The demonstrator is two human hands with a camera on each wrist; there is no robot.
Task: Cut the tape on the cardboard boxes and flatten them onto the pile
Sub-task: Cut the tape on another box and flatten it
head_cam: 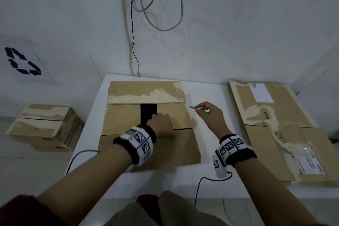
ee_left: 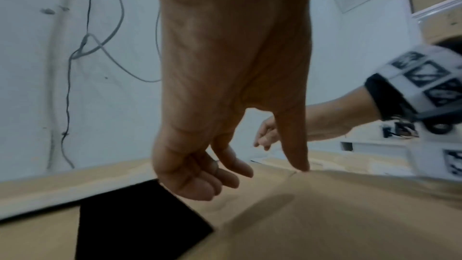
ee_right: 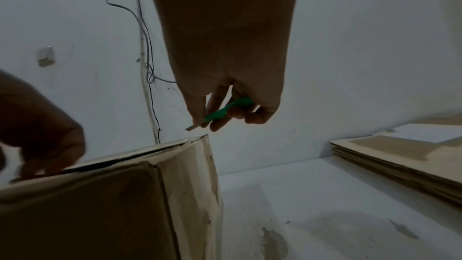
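Observation:
A cardboard box stands on the white table, its top flaps parted around a dark gap. My left hand rests on the box top beside that gap, fingers loosely curled and empty, thumb tip on the cardboard. My right hand hovers just off the box's far right corner and grips a green cutter. Its short blade points left toward the corner without touching it. A pile of flattened boxes lies at the right.
A second taped box sits lower at the left, under a recycling sign. Cables hang down the white wall behind the table. A thin black wrist cable trails over the table's front. Bare table separates box and pile.

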